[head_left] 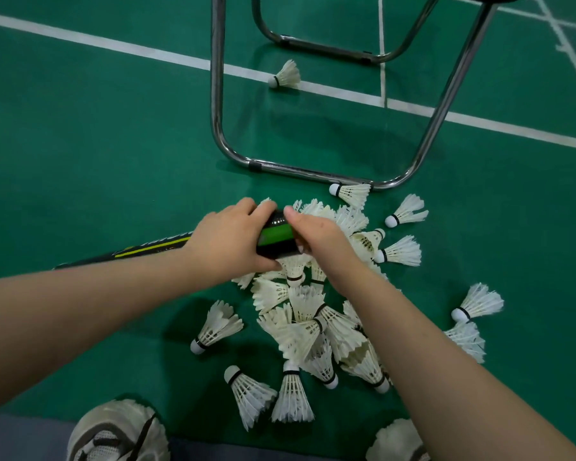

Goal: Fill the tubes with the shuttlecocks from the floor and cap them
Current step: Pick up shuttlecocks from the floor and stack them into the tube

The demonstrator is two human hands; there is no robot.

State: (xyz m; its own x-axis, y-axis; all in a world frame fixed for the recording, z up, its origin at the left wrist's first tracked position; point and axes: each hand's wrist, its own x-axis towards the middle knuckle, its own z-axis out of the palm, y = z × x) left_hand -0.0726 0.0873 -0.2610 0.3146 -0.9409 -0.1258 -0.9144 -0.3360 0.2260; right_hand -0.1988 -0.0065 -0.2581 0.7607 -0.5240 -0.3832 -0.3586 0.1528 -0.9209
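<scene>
1. Tube, black with a green band and a yellow stripe, slanting from lower left up to the middle, its right end over the near edge of the heap; lower stretch partly hidden behind the left forearm.
2. Pale mesh shoe at the bottom edge, on the green floor.
3. Left hand wrapped over the tube just short of its right end, fingers curled across the top, thumb underneath: a closed hold on the tube.
4. Chrome chair legs beyond the hands, with a lone shuttlecock between them on the white court line.
5. Right hand clasped on the very end of the tube, thumb on top, fingers curled round the far side; mouth hidden, so capped or not cannot be told.
6. Shuttlecocks, white-feathered, heaped on the floor under and in front of both hands.
7. Stray shuttlecocks scattered to the right of the heap, apart from one another.
</scene>
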